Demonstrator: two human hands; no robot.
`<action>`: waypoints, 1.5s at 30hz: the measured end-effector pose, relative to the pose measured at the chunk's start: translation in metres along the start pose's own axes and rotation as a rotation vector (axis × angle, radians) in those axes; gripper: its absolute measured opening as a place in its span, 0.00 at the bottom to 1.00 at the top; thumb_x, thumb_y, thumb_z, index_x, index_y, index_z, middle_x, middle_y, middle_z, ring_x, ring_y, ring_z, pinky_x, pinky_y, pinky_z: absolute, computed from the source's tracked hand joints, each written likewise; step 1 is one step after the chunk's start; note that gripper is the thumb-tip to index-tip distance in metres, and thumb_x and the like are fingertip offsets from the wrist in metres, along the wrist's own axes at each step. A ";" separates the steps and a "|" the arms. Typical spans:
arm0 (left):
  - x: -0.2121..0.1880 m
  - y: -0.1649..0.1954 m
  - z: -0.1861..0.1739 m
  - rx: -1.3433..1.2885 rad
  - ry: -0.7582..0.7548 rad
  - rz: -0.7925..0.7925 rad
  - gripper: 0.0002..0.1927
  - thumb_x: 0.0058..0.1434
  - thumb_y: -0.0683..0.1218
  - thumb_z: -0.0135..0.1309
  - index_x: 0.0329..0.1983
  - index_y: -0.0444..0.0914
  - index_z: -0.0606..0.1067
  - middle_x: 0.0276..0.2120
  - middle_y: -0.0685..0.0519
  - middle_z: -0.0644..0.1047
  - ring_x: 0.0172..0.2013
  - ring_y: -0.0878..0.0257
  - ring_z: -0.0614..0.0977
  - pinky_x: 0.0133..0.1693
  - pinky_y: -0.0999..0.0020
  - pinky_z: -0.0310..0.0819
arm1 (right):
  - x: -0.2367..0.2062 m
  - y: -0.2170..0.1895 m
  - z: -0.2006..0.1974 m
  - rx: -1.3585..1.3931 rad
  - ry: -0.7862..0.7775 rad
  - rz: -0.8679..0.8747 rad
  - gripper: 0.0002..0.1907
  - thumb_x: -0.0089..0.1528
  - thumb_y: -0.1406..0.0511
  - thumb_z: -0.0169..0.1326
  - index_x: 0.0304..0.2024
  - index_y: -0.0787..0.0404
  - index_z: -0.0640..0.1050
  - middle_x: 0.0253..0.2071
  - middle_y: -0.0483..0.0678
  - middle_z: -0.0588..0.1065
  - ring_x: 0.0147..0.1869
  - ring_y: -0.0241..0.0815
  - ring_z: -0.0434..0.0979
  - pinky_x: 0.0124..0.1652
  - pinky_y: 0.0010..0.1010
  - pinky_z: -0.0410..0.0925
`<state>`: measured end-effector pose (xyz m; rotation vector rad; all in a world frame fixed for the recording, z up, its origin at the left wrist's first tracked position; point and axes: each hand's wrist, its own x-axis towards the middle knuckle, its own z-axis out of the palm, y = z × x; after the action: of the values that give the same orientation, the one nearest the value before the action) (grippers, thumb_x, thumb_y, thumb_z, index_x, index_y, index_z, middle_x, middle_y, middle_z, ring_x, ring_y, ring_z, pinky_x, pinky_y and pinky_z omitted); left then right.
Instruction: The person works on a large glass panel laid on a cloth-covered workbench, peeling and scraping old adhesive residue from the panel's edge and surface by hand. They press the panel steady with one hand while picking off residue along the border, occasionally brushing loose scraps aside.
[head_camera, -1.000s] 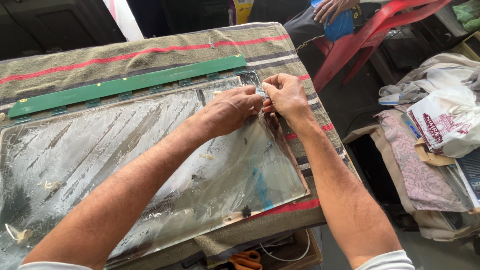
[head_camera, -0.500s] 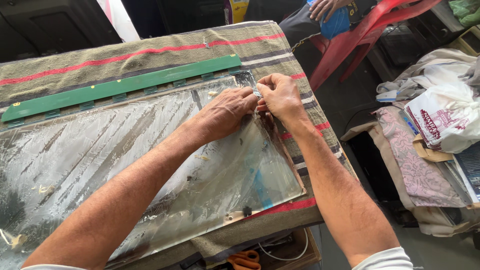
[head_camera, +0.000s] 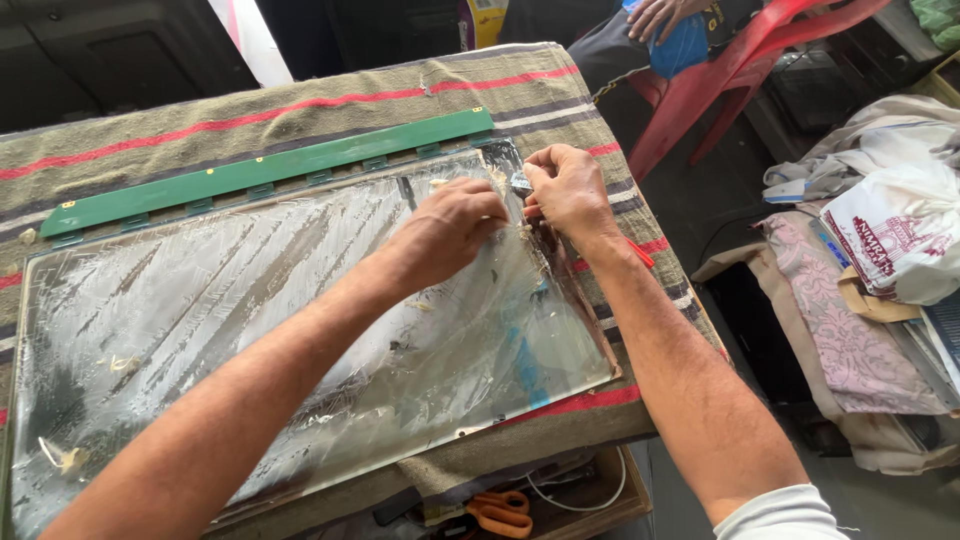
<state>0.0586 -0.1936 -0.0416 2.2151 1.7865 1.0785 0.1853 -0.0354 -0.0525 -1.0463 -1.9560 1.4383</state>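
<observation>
Here, orange scissors (head_camera: 500, 512) are lying nearest; beyond, the left hand (head_camera: 450, 228) is pressing curled fingers on the glossy panel (head_camera: 250, 330) covering the striped blanket (head_camera: 300, 95), while the right hand (head_camera: 565, 185) is pinching a small blade (head_camera: 520, 182) at its far right edge.

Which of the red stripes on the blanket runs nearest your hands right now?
The short red stripe at the blanket's right edge, just above the right hand. The long stripe lies beyond the green strip; another lies below the glass panel.
</observation>
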 end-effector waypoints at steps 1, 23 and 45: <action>0.004 0.002 0.003 -0.018 -0.013 -0.013 0.03 0.63 0.38 0.56 0.39 0.36 0.79 0.39 0.49 0.79 0.46 0.52 0.80 0.50 0.56 0.74 | 0.000 -0.001 -0.001 0.012 -0.003 0.019 0.09 0.66 0.65 0.55 0.42 0.66 0.79 0.28 0.45 0.78 0.25 0.33 0.79 0.25 0.25 0.74; 0.022 0.002 0.010 0.063 -0.153 0.197 0.13 0.60 0.34 0.55 0.48 0.34 0.75 0.44 0.47 0.75 0.47 0.50 0.75 0.52 0.56 0.70 | 0.007 0.004 -0.002 0.022 -0.017 -0.052 0.08 0.66 0.65 0.57 0.41 0.66 0.79 0.29 0.43 0.77 0.26 0.29 0.77 0.25 0.22 0.73; 0.018 0.019 0.013 0.023 -0.108 0.154 0.07 0.63 0.41 0.56 0.42 0.39 0.81 0.46 0.51 0.77 0.46 0.52 0.75 0.51 0.55 0.69 | 0.007 0.006 -0.004 -0.012 -0.004 -0.105 0.07 0.65 0.66 0.56 0.39 0.66 0.80 0.28 0.42 0.77 0.26 0.29 0.77 0.25 0.24 0.73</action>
<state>0.0828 -0.1791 -0.0344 2.4089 1.6160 0.9472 0.1855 -0.0264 -0.0575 -0.9319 -1.9937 1.3751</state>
